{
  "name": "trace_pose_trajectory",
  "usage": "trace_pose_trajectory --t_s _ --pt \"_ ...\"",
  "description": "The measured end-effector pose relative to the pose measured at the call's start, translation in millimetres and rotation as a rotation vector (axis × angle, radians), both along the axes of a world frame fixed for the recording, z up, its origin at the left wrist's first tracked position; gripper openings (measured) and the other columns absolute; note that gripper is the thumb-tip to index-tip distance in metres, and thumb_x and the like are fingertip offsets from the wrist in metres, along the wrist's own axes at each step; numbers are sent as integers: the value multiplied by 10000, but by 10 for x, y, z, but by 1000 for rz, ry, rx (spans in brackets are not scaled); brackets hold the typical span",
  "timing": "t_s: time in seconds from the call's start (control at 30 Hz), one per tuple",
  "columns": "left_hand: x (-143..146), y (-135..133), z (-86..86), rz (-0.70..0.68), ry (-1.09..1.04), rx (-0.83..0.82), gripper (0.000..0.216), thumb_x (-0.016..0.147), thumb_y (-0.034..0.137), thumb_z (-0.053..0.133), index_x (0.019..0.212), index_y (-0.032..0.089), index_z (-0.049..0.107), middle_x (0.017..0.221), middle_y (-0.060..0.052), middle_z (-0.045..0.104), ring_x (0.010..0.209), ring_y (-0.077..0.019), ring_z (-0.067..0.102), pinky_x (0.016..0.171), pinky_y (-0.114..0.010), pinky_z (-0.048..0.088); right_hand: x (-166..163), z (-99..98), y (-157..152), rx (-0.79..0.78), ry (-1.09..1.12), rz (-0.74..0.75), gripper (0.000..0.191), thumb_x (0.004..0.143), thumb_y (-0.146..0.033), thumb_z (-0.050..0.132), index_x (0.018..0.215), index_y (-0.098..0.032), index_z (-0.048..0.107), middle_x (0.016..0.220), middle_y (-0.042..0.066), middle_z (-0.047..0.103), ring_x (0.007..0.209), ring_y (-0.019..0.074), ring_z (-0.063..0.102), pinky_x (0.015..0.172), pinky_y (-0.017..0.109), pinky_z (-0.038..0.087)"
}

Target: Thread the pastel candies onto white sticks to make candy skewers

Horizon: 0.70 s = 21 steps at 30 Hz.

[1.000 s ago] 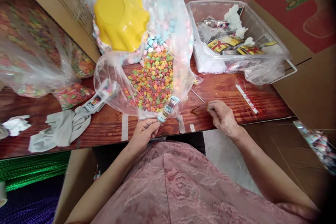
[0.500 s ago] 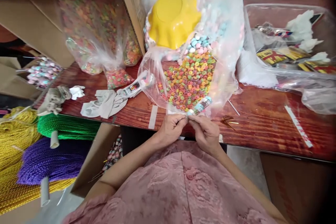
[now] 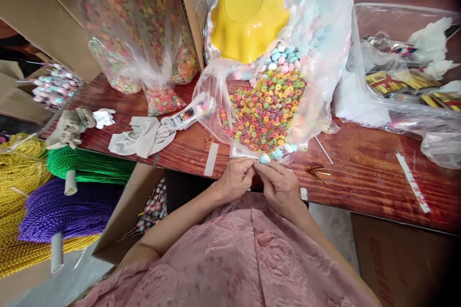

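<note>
A narrow clear candy packet (image 3: 279,154), filled with pastel and coloured candies, points up and to the right from my fingertips. My left hand (image 3: 236,180) is closed in a pinch at its near end. My right hand (image 3: 279,182) pinches the same end, its fingers almost touching the left ones. Exactly what lies between the fingertips is hidden. Just beyond the hands, small ring candies (image 3: 268,105) are heaped in an open clear plastic bag (image 3: 317,110). Pastel candies (image 3: 283,57) lie behind them, beneath an upturned yellow bowl (image 3: 248,14).
A white stick (image 3: 324,149) and brown-gold twist ties (image 3: 317,172) lie right of my hands. Left are grey gloves (image 3: 144,136) and a tape strip (image 3: 211,159). A clear tray (image 3: 406,100) stands right; a cardboard box (image 3: 189,9) with candy bags stands left. Coloured cords (image 3: 72,206) hang beyond the table edge.
The packet has tipped lower and turned, lying flatter over the bag's near edge. Both hands keep their pinch. The whole view has shifted slightly.
</note>
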<state>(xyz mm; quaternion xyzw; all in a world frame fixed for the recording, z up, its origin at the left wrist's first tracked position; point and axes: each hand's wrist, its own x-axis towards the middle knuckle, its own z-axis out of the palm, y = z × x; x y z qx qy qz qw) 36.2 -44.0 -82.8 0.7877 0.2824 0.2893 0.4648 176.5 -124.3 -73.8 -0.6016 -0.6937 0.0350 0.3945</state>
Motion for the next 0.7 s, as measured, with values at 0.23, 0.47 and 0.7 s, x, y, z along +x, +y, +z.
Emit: trace_pose_trajectory --t_s 0.23,0.47,0.7 --pt "-17 4 57 -15 50 -58 259 895 177 417 637 188 415 634 19 446 627 -120 399 637 -269 304 23 -28 -38 -20 7 -9 342 936 -103 474 1167 -223 696 785 52 649 704 176 618 613 292 512" --pt "-24 2 125 -30 14 -243 286 895 219 424 613 176 415 622 38 384 617 -103 350 606 -257 289 18 6 4 -18 25 -6 369 930 -94 467 1168 -252 700 779 47 660 691 177 625 601 294 511" --pt "-52 5 108 -9 -15 -314 309 889 286 465 604 168 441 618 36 361 623 -101 327 583 -244 285 42 27 14 -42 10 39 341 951 -116 471 1185 -245 681 793 46 687 706 174 657 620 300 540"
